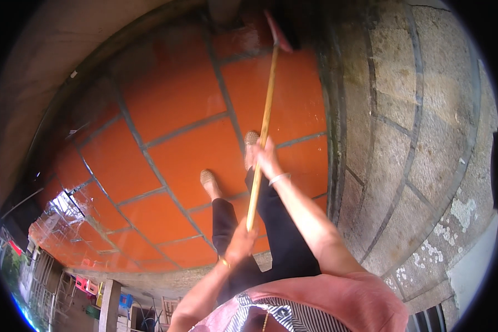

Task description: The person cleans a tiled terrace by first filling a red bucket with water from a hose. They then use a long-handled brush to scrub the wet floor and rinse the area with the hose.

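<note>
A floor tool on a long wooden handle (269,94) slants away from my body over orange tiles. Its narrow pink head (278,33) rests at the far end of the floor; whether it is a brush or a squeegee I cannot tell. My left hand (242,241), with a yellow band at the wrist, is closed round the near end of the handle. Farther up, my right hand (266,158), wearing a pale bangle, grips the same handle, slightly blurred. Both my feet, in tan shoes (207,177), stand on the tiles beside the handle.
The orange tiled floor (182,155) looks wet and shiny. A stone block wall (393,138) runs along the right, a dark curved wall edge (66,83) along the left. At lower left are a post (110,304), pink stools (86,285) and metal railings (41,276).
</note>
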